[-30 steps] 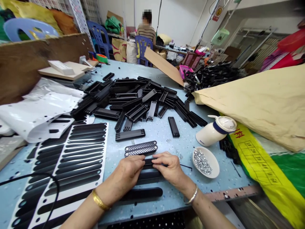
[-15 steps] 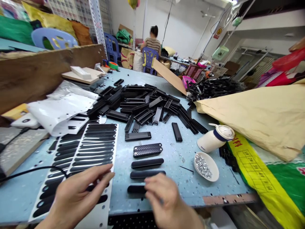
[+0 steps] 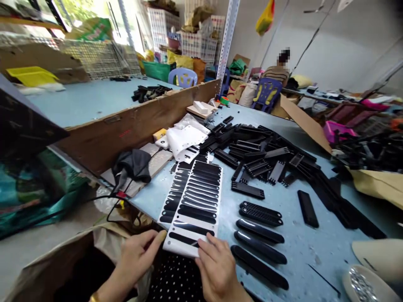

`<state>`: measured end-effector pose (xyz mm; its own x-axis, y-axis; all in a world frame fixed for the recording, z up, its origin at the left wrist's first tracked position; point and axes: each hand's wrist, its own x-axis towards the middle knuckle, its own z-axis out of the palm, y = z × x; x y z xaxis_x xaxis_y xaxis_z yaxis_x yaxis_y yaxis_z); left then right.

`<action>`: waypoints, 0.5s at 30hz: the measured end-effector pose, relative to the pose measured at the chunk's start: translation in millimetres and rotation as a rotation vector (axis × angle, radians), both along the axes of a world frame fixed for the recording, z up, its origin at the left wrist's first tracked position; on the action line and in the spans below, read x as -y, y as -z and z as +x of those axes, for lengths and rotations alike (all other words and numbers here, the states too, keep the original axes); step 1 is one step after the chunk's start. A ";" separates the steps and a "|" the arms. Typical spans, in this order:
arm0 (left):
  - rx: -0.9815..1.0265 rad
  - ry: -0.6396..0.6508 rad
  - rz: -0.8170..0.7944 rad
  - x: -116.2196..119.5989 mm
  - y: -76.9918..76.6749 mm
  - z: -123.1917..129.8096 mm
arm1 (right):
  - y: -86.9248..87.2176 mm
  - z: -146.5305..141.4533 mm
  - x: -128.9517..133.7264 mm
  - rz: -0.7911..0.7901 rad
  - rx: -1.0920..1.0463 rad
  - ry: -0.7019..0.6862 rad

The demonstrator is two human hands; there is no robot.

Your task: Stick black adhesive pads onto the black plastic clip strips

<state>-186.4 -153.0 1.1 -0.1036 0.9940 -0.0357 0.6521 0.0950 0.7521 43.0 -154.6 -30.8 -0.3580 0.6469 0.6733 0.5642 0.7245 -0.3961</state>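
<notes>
A white sheet (image 3: 192, 249) bearing rows of black strips overhangs the table's front edge. My left hand (image 3: 137, 256) pinches its lower left corner between thumb and forefinger. At the lower right corner, my right hand (image 3: 217, 262) has its fingers closed on the sheet, near the end of the lowest strip. To the right of the sheet, a textured black piece with screws (image 3: 261, 213) lies above several smooth black pieces (image 3: 260, 266) in a column. A second sheet of strips (image 3: 170, 205) lies partly under the first.
A heap of black parts (image 3: 252, 147) covers the table's middle. A bowl of shiny small pieces (image 3: 362, 285) and a white jug (image 3: 374, 256) stand at the right. A wooden board (image 3: 141, 113) edges the left side. A person (image 3: 277, 73) sits far back.
The view has swung left and down. My right hand has left the smooth black pieces for the sheet's corner. My left hand now grips the sheet's other lower corner, which has shifted over the edge.
</notes>
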 end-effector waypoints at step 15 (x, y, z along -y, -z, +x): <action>1.099 0.012 -0.309 14.4 2.1 45.2 | -11.4 -13.6 -8.6 -0.393 -0.190 -0.120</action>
